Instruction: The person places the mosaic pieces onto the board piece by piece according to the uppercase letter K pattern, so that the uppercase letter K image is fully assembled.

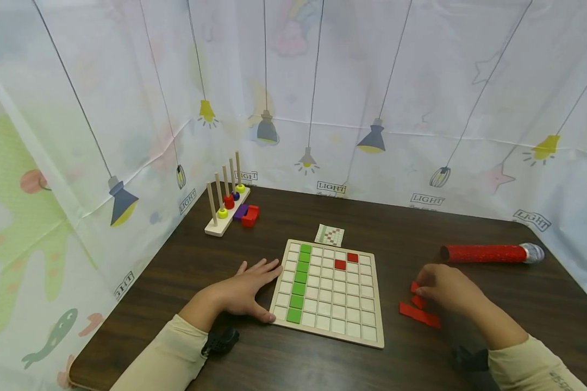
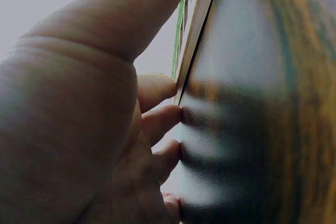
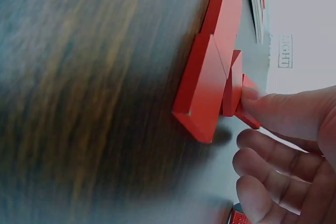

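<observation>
The left hand [image 1: 244,290] lies spread, thumb and fingertip touching the left side of the board [image 1: 339,285]; on it sit a green column [image 1: 300,277] and two red squares [image 1: 339,264]; to its right, red tiles [image 1: 419,315] lie grouped on the table [image 1: 254,361]; the right hand [image 1: 452,288] pinches one red tile [image 1: 414,286]; these look light, stiff, possibly slippery; opposite side edges should offer the surest hold.
</observation>
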A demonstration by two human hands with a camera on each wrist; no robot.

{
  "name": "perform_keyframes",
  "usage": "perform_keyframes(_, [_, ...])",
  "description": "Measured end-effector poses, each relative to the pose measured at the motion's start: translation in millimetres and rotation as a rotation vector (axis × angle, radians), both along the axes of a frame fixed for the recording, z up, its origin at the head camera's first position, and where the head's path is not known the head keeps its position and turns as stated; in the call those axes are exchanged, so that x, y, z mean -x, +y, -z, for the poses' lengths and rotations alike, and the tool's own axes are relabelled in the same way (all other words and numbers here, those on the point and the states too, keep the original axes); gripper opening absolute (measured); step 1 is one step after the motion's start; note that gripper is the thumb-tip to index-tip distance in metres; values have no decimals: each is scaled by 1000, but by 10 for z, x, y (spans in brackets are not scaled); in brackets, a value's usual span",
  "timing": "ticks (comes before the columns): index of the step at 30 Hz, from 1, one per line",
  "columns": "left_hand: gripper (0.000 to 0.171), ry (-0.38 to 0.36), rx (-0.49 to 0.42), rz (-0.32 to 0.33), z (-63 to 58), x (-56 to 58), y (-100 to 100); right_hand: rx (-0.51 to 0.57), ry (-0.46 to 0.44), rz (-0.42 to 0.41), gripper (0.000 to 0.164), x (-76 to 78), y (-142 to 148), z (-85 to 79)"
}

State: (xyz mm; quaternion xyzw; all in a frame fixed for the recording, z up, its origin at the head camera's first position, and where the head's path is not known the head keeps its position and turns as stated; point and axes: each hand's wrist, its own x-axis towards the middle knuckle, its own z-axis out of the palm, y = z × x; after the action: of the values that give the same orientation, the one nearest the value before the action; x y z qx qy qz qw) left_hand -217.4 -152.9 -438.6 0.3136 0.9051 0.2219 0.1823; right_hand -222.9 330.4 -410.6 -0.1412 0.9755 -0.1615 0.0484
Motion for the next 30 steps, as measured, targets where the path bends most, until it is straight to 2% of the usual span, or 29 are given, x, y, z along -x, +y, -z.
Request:
perform_keyframes(8, [112, 2, -11, -1, 2, 7, 8, 103, -66, 46, 11, 108, 71, 29])
perform_keyframes(14, [112, 2, -17, 5, 2, 9, -2, 172, -47, 85, 10, 238, -15, 1])
perform_keyframes(18, [112, 3, -15, 6, 1, 12, -3, 241, -23, 79, 13, 339, -218, 0])
perform_keyframes(23, [112, 4, -4, 3, 13, 13, -21, 297, -52, 50, 11, 451, -612, 6])
perform_keyframes(30, [112, 10, -21, 9, 17, 20, -24, 374, -115, -36, 8, 452, -1172, -64])
